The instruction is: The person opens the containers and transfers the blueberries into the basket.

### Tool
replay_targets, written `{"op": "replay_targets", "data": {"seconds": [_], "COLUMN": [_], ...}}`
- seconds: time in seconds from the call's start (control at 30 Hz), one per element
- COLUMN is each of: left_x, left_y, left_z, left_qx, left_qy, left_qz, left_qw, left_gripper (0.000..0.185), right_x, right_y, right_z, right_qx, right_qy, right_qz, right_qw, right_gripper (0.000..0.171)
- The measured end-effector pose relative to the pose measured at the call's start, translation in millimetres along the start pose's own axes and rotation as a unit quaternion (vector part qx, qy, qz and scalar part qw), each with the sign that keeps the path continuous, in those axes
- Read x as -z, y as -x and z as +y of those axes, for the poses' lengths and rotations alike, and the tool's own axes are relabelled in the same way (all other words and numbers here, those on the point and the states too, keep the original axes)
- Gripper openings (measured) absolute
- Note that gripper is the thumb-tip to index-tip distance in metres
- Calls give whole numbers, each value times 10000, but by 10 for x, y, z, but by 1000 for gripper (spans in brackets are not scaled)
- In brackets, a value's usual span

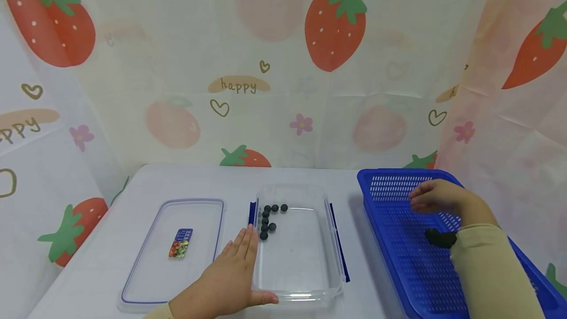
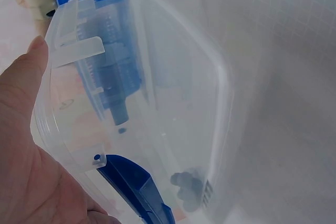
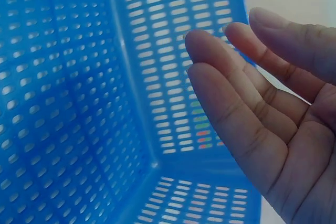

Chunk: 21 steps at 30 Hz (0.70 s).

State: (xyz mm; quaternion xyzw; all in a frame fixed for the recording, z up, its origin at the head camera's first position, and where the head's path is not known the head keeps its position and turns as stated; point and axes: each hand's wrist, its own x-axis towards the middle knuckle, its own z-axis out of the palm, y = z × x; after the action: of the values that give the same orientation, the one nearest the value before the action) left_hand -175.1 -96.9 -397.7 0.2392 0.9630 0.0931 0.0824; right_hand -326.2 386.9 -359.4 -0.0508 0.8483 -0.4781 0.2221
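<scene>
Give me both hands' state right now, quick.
Left hand: open, fingers straight, resting against the clear container.
Right hand: open, holding nothing, over the blue basket.

In front of you stood a pale, whitish table [image 1: 310, 176], backed and flanked by a strawberry-print cloth. Three things lay directly on it in a row: to your left a clear flat lid [image 1: 146, 260] with a blue rim line and a small label on it, in the middle a clear plastic container [image 1: 305, 260] with blue side clasps, and to your right a blue perforated basket [image 1: 398, 250]. The lid sat just beside the container, while the basket stood a little apart from it.
</scene>
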Motion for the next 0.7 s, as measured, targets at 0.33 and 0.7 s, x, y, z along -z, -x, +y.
{"op": "replay_targets", "data": {"seconds": [0.33, 0.7], "left_x": [0, -19], "left_y": [-13, -4], "left_z": [-14, -15], "left_qx": [-15, -55], "left_qy": [-64, -77], "left_qz": [-44, 15], "left_qw": [10000, 10000], "left_gripper": [122, 123], "right_x": [-55, -285], "right_y": [-89, -235], "right_z": [-244, -722], "right_qx": [342, 747], "right_qy": [-15, -208], "right_qz": [-210, -450], "right_qw": [9992, 9960], "right_gripper": [34, 36]}}
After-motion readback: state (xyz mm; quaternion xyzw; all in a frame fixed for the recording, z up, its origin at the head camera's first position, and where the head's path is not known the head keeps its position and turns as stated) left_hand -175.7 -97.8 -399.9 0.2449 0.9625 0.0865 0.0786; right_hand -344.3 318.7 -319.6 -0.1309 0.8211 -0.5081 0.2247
